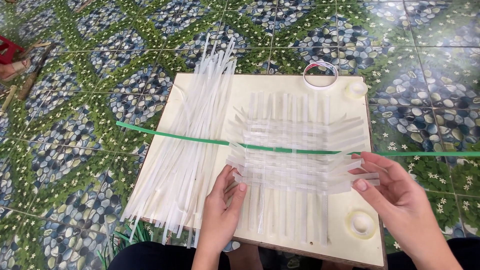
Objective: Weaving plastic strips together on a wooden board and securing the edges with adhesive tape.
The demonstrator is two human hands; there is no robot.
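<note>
Pebble-and-flower patterned floor tiles (425, 30), daylight

Head cam, looks steeply down, close over board (350, 250).

— What's under my work?

— A pale square board (350, 235) flat on the pebble-and-flower floor tiles (75, 150).

— And on my board?

— My loose white strips (185, 150) at left, my woven mat (295, 150) crossed by a green strip (170, 135), one tape ring (320, 75), and two small rolls (356, 89) (361, 223).
</note>
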